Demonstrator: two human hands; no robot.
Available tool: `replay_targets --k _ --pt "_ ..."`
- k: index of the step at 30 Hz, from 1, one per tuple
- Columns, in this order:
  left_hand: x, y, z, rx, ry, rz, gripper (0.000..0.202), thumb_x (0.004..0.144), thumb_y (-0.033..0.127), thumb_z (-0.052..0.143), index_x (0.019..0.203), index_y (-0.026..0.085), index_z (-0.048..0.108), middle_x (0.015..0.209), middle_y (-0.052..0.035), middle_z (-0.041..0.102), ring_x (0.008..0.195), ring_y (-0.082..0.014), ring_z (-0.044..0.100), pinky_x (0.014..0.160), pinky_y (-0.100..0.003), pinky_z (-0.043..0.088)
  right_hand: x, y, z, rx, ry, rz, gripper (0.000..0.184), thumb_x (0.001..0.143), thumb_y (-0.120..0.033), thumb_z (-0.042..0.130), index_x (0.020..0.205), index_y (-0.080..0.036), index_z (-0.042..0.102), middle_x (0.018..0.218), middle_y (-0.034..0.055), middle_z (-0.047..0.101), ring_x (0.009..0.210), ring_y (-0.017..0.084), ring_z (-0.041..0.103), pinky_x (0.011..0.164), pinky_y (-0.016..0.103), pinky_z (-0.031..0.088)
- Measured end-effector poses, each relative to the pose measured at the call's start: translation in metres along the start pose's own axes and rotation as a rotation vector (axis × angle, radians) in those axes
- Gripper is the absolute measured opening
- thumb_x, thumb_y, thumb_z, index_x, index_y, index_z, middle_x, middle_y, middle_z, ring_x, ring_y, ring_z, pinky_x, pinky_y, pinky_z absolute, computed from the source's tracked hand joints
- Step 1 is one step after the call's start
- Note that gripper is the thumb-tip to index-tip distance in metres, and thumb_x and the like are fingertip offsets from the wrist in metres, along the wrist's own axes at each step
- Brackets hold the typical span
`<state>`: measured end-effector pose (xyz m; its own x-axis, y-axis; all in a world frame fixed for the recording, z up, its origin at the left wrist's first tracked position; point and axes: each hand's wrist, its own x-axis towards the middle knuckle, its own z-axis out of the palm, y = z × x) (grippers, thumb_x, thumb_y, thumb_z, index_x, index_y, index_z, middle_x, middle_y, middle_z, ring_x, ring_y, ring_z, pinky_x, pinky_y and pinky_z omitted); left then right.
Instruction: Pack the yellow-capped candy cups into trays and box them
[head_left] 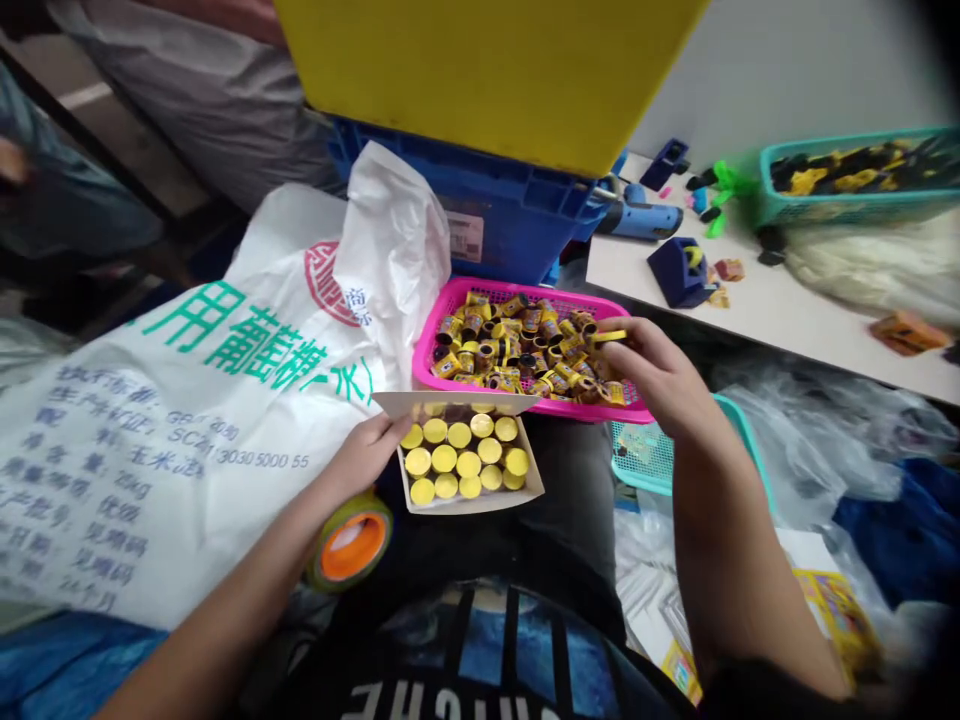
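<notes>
Left hand (367, 450): our fingers close on the side of the small box (472, 503) on our lap, yellow caps (459, 460) in rows inside.
Right hand (660, 380): we pinch one yellow piece (609, 337) over the pink basket (427, 345).
Risk: steadied by one hand only, the box could tip and spill, we judge.
Setting: white sack (187, 420) left, blue crate (517, 215) behind, cluttered table (795, 310) beyond.

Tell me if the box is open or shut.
Open: the box has its flap lifted, yellow caps show inside. The left hand holds its edge; the right hand pinches a yellow piece over the basket.
</notes>
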<state>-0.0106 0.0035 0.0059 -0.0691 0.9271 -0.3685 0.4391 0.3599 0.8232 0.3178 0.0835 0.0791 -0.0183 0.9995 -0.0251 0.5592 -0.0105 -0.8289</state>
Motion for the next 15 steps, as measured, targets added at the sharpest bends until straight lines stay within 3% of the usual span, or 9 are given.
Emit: replay_targets --k 3,5,7,9,13,15 --pt "0.003 -0.004 -0.002 0.000 -0.031 -0.026 0.059 0.071 0.078 0.055 0.072 0.020 0.064 0.080 -0.0078 0.073 0.089 -0.0345 0.068 0.085 -0.044 0.054 -0.042 -0.010 -0.002 0.618 -0.153 0.048 0.029 0.083 -0.046 0.058 0.103 -0.025 0.058 0.085 0.0014 0.061 0.060 0.016 0.058 0.046 0.026 0.039" --pt "0.004 -0.006 -0.002 0.032 -0.015 -0.032 0.061 0.069 0.081 0.053 0.067 0.021 0.060 0.075 -0.0079 0.072 0.087 -0.0356 0.068 0.084 -0.045 0.054 -0.063 -0.009 0.003 0.792 -0.112 0.048 0.027 0.081 -0.049 0.061 0.089 -0.023 0.058 0.084 0.0008 0.059 0.051 0.012 0.051 0.041 0.024 0.032" --pt "0.005 -0.005 -0.002 0.057 0.002 -0.030 0.062 0.065 0.084 0.052 0.063 0.022 0.057 0.072 -0.0076 0.071 0.087 -0.0363 0.068 0.084 -0.046 0.054 -0.076 -0.002 0.006 0.856 0.003 0.049 0.028 0.079 -0.049 0.063 0.085 -0.022 0.057 0.083 -0.0007 0.057 0.044 0.008 0.046 0.041 0.025 0.029" --pt "0.006 -0.004 -0.002 0.073 0.008 -0.038 0.063 0.062 0.085 0.054 0.063 0.023 0.058 0.072 -0.0069 0.071 0.088 -0.0368 0.068 0.085 -0.045 0.055 -0.083 0.009 0.004 0.908 0.117 0.081 0.029 0.075 -0.045 0.066 0.093 -0.024 0.056 0.081 -0.0033 0.056 0.042 0.007 0.046 0.040 0.024 0.028" --pt "0.010 -0.004 -0.002 0.100 0.010 -0.053 0.063 0.060 0.086 0.055 0.066 0.024 0.064 0.079 -0.0058 0.077 0.094 -0.0376 0.069 0.089 -0.045 0.056 -0.097 0.032 -0.014 0.985 0.304 0.133 0.038 0.073 -0.043 0.064 0.104 -0.027 0.049 0.082 -0.0045 0.060 0.044 0.009 0.049 0.043 0.024 0.031" --pt "0.013 -0.007 -0.001 0.170 0.042 0.016 0.066 0.065 0.088 0.048 0.069 0.025 0.066 0.083 -0.0051 0.078 0.094 -0.0363 0.071 0.089 -0.045 0.057 -0.105 0.043 -0.027 0.958 0.362 0.133 0.037 0.074 -0.044 0.061 0.103 -0.025 0.049 0.074 -0.0043 0.060 0.044 0.010 0.048 0.044 0.023 0.031"
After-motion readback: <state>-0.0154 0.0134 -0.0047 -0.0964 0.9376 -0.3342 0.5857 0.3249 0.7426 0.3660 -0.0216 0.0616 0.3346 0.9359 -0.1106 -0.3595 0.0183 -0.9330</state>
